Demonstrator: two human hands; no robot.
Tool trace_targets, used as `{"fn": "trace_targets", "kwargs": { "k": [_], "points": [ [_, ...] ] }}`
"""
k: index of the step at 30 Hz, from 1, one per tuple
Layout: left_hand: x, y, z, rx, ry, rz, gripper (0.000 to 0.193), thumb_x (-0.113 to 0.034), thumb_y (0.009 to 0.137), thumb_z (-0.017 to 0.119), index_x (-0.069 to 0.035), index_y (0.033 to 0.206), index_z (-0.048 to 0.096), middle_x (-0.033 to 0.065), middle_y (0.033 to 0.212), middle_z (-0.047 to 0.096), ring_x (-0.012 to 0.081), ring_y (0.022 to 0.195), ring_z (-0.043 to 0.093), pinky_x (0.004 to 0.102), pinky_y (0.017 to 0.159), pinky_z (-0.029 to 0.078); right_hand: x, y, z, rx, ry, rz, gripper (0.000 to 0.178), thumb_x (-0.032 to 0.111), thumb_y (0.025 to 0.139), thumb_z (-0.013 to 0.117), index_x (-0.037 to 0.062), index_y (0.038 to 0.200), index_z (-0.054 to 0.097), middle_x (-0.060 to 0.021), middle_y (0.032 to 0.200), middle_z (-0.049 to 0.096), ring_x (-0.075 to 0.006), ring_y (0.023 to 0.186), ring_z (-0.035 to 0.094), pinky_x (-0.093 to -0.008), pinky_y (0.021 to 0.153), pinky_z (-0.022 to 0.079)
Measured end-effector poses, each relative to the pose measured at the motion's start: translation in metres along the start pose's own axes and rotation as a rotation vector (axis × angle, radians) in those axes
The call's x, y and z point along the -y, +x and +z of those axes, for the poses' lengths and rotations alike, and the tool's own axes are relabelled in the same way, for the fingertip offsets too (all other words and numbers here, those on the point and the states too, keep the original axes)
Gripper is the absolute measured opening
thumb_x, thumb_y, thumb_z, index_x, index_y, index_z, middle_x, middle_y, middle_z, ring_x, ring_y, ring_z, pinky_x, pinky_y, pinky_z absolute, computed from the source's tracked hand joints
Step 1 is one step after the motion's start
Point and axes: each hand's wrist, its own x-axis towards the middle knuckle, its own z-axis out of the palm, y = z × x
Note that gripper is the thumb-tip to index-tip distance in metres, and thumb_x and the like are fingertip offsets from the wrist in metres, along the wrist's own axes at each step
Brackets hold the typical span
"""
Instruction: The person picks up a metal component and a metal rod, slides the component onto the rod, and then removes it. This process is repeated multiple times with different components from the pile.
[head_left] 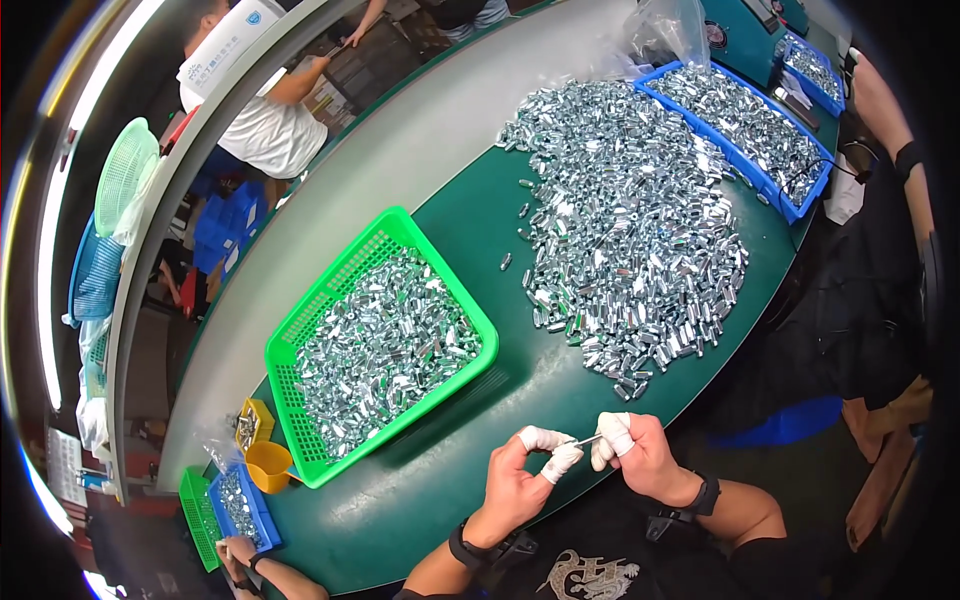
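My left hand [517, 484] and my right hand [643, 457] meet close together above the near edge of the green tabletop, with white covers on the thumbs and fingertips. Between them runs a thin metal pin-like piece [589, 440]. The left finger and thumb pinch one end of it; the right fingers are closed round the other end and hide it. Just beyond my hands spreads a large heap of small shiny metal parts [640, 230], elongated in shape. Left of the heap stands a green plastic basket [487, 345], filled with similar parts.
A blue tray [735, 150] of metal parts borders the heap at the far right. At the left are a yellow scoop [268, 467], a small yellow bin [262, 420] and a blue tray [262, 520], where another person's hands [240, 552] work. Other people stand beyond the table.
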Motion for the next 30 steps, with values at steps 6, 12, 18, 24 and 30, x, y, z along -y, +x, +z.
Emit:
{"fn": "trace_targets", "kwargs": {
  "k": [6, 12, 18, 24, 30],
  "points": [
    [0.003, 0.003, 0.012, 0.016, 0.052, 0.118, 0.015, -0.005, 0.075, 0.067, 0.000, 0.084, 0.057, 0.0090, 0.083, 0.063, 0.0142, 0.076, 0.060, 0.0269, 0.069, 0.047, 0.001, -0.001, 0.004, 0.047, 0.147, 0.297, 0.039, 0.022, 0.094, 0.041, 0.0011, 0.062, 0.053, -0.0008, 0.054, 0.053, -0.0056, 0.049, 0.043, -0.0225, 0.046, 0.034],
    [-0.002, 0.003, 0.003, 0.018, 0.029, 0.057, 0.014, -0.008, 0.079, 0.064, 0.000, 0.086, 0.057, 0.0092, 0.083, 0.063, 0.0152, 0.074, 0.060, 0.0269, 0.068, 0.047, -0.001, 0.001, 0.003, 0.061, 0.049, 0.149, 0.037, 0.020, 0.093, 0.043, 0.0008, 0.063, 0.052, -0.0018, 0.054, 0.053, -0.0062, 0.049, 0.043, -0.0231, 0.045, 0.034],
    [0.007, -0.005, -0.009, 0.306, -0.217, -0.211, 0.015, -0.014, 0.084, 0.059, 0.001, 0.089, 0.057, 0.0080, 0.078, 0.061, 0.0171, 0.070, 0.059, 0.0265, 0.063, 0.046, 0.001, -0.002, 0.019, 0.022, -0.168, -0.211, 0.035, 0.018, 0.092, 0.045, 0.0008, 0.063, 0.051, -0.0026, 0.055, 0.052, -0.0063, 0.049, 0.043, -0.0227, 0.046, 0.034],
    [0.003, -0.009, -0.003, -0.008, 0.106, 0.184, 0.012, -0.009, 0.078, 0.064, -0.001, 0.086, 0.059, 0.0073, 0.071, 0.058, 0.0197, 0.066, 0.056, 0.0285, 0.059, 0.045, -0.001, -0.004, 0.018, 0.044, -0.074, -0.009, 0.036, 0.019, 0.093, 0.044, 0.0016, 0.062, 0.050, -0.0027, 0.054, 0.052, -0.0070, 0.047, 0.043, -0.0217, 0.045, 0.032],
    [-0.013, 0.008, -0.036, -0.179, 0.443, 0.539, 0.020, -0.004, 0.068, 0.070, -0.004, 0.085, 0.060, 0.0081, 0.071, 0.057, 0.0241, 0.064, 0.053, 0.0319, 0.057, 0.043, 0.001, 0.008, 0.013, -0.104, 0.122, 0.025, 0.041, 0.024, 0.094, 0.040, 0.0057, 0.058, 0.044, -0.0039, 0.052, 0.051, -0.0070, 0.044, 0.042, -0.0196, 0.042, 0.029]
  ]
}}
